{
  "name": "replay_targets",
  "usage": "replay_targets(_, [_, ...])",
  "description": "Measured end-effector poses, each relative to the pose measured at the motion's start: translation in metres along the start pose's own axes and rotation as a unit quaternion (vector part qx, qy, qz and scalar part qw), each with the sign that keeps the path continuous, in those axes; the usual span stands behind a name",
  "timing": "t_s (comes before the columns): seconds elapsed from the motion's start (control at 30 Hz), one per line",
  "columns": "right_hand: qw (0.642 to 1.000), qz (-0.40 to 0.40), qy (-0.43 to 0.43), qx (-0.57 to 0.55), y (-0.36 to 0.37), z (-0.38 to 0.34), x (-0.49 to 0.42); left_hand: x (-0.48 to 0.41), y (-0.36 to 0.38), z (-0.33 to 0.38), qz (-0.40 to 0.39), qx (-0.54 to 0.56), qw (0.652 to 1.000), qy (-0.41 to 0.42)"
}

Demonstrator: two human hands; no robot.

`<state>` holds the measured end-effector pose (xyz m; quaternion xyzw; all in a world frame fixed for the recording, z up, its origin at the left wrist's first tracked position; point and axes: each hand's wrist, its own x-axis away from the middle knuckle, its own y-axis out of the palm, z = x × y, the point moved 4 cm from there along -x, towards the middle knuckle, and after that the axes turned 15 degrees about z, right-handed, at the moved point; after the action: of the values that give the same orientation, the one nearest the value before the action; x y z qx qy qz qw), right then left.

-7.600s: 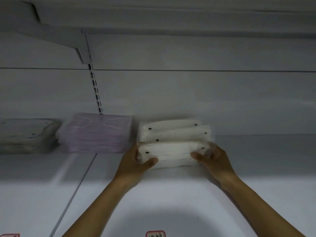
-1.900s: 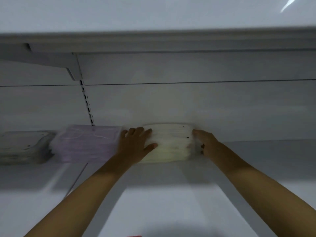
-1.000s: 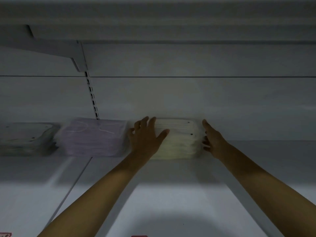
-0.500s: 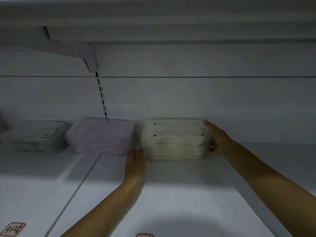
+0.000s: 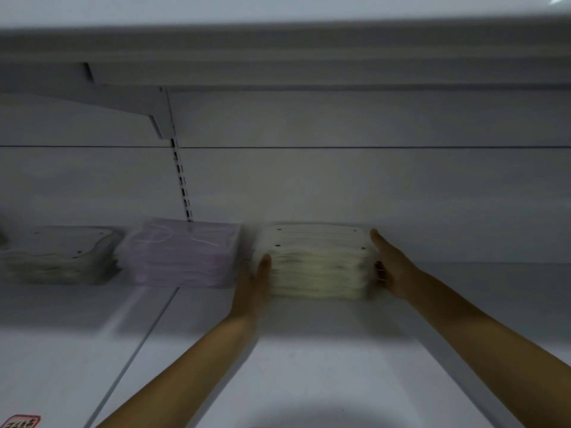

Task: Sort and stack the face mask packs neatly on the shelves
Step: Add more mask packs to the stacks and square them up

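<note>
Looks like a shop. White metal shelf [image 5: 309,366] below and another shelf [image 5: 278,50] above, held up by a bracket [image 5: 129,100] hooked into a slotted rail [image 5: 183,186] on the back wall. Mask packs [image 5: 318,261] in neat piles side by side, cream, purple [image 5: 182,254] and grey [image 5: 58,254]. Small red price tag [image 5: 21,422] on the front edge.

Left hand [image 5: 251,284] and right hand [image 5: 391,267] flank the white mask stack [image 5: 319,262].
</note>
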<state>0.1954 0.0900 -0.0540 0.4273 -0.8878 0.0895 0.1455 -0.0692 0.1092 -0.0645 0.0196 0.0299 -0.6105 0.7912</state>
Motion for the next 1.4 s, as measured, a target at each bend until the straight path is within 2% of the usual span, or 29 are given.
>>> replay_targets(0.07, [1.000,0.025,-0.018,0.000,0.003,-0.002,0.004,0.002,-0.002,0.008,0.030,-0.035,0.994,0.096])
replay_targets(0.13, [0.998,0.058,-0.035,-0.016,0.008,-0.004,0.005,0.002,0.001,0.016,0.047,-0.054,0.985,0.158])
replay_targets(0.27, [0.988,0.112,-0.104,0.012,0.018,-0.013,0.014,-0.006,0.010,0.022,0.066,-0.099,0.979,0.163])
replay_targets(0.47, [0.985,0.114,-0.129,0.028,0.019,-0.017,0.014,-0.016,0.014,0.026,0.094,-0.115,0.969,0.196])
replay_targets(0.63, [0.981,0.091,-0.171,0.027,0.016,-0.015,0.019,-0.022,0.014,0.021,0.056,-0.150,0.972,0.169])
replay_targets(0.77, [0.975,0.107,-0.195,0.002,0.013,-0.018,0.023,-0.017,0.014,0.021,0.058,-0.107,0.975,0.184])
replay_targets(0.9, [0.980,0.139,-0.132,-0.056,-0.003,0.006,0.013,-0.020,0.006,0.003,0.046,-0.037,0.990,0.125])
replay_targets(1.0, [0.987,0.113,-0.075,-0.089,0.000,0.023,0.011,-0.018,0.007,-0.008,0.042,0.020,0.999,0.028])
replay_targets(1.17, [0.991,0.049,-0.027,-0.122,0.018,0.021,0.016,-0.020,0.021,-0.005,0.023,0.077,0.996,-0.028])
replay_targets(1.4, [0.989,0.042,-0.011,-0.138,0.014,0.015,0.011,-0.012,0.023,-0.014,0.023,0.040,0.999,-0.004])
